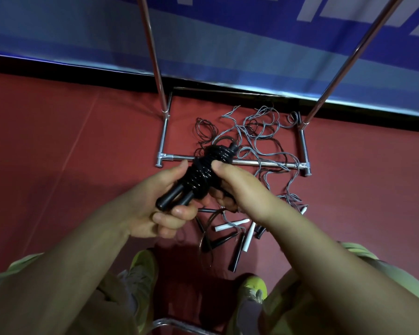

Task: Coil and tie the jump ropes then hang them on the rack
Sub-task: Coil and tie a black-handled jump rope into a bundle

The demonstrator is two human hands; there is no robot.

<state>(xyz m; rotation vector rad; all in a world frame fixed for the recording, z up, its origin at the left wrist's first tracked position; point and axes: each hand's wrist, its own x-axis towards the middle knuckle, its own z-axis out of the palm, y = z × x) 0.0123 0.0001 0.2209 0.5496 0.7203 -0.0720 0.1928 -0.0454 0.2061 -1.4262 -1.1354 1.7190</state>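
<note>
Between the near rack bar (252, 162) and me, I'm gripping the black rope bundle (203, 172) with both hands (165, 204) (235, 184), its handles slanting near-left.

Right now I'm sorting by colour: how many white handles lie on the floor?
3: one below the right hand, one beside it, one further right. Arms may hide more.
</note>
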